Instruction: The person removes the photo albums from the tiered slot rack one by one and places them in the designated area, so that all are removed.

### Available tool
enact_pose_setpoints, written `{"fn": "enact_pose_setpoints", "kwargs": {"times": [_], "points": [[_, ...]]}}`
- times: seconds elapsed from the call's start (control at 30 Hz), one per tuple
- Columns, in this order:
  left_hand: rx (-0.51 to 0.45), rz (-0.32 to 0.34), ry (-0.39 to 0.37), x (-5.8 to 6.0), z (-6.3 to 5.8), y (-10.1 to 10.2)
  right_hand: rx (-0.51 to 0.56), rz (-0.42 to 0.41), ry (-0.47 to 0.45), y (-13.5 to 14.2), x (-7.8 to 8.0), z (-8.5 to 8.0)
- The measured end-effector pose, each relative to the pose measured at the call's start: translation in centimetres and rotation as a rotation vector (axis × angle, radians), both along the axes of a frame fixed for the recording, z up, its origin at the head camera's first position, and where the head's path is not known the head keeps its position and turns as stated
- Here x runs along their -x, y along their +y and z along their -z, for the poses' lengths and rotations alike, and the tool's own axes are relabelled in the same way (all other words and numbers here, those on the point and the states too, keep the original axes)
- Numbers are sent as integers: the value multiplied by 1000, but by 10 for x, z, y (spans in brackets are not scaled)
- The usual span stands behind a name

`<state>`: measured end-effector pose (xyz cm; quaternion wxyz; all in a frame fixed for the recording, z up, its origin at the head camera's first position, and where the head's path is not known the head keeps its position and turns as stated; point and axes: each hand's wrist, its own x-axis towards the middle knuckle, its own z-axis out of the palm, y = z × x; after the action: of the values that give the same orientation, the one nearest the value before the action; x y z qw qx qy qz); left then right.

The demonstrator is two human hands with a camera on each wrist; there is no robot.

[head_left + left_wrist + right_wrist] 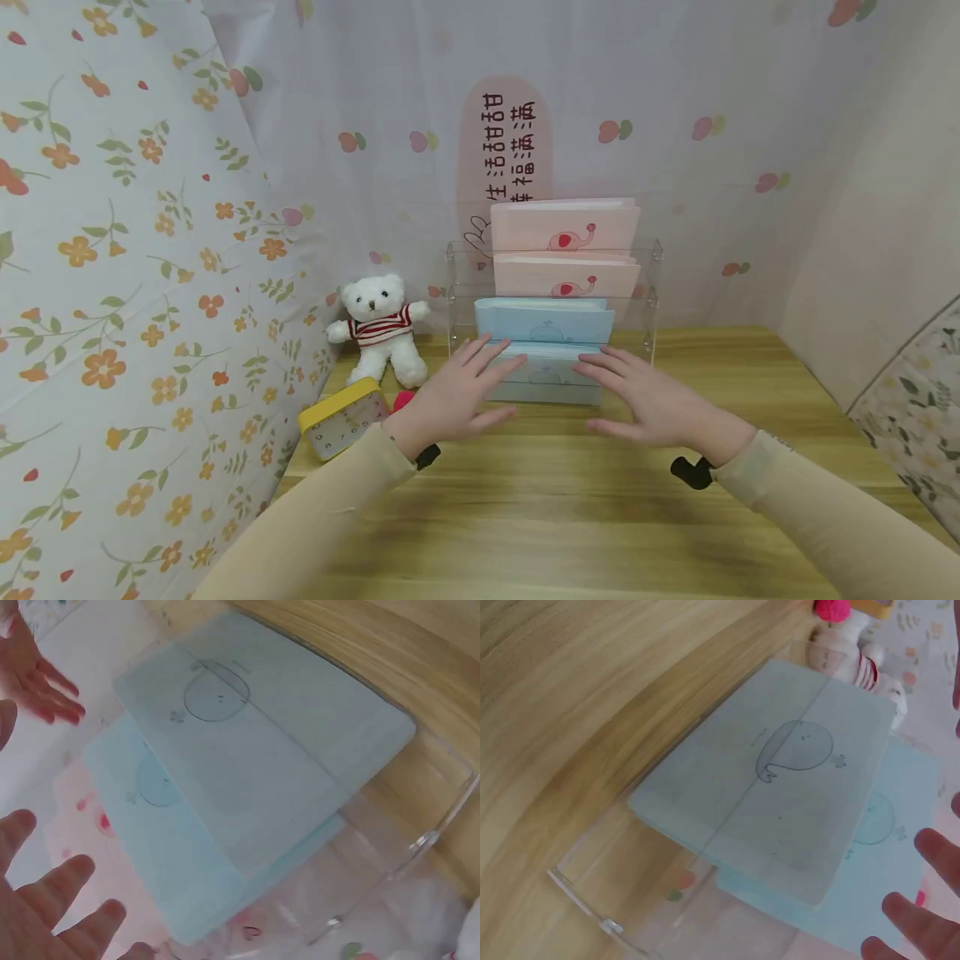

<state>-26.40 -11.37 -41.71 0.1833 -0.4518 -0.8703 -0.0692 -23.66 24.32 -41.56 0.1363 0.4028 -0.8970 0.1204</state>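
A transparent tiered rack (651, 321) stands against the back curtain with booklets in its tiers. Lowest is a grey-blue booklet (262, 742) with a whale drawing; behind it leans a light blue booklet (543, 319). Two pink booklets with elephants fill the upper tiers, a rear one (532, 227) and a front one (525, 275). My left hand (459, 393), fingers spread, hovers before the rack's left side. Opposite it, my right hand (660, 407) hovers on the right with its fingers extended. Neither hand holds anything; the lowest booklet's sides are partly hidden by the fingertips in the head view.
Left of the rack sits a white teddy bear (382, 323) in a striped sweater. A yellow-framed clock (341, 419) and a small red-pink object (402, 401) lie in front of it, near my left wrist. Floral cloth (135, 292) walls the wooden table's (570, 517) left side.
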Motion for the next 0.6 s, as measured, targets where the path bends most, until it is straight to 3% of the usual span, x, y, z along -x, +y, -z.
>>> {"fn": "enact_pose_setpoints", "kwargs": {"times": [0.13,0.37,0.6], "points": [[-189,-93,-63,13,16,-6,112,97,35,-1,7,4],[-553,-381,-247,37,52,-14,274,288,-58,1,15,11],[-736,-544,-341,51,90,-16,338,395,-125,3,21,25]]}}
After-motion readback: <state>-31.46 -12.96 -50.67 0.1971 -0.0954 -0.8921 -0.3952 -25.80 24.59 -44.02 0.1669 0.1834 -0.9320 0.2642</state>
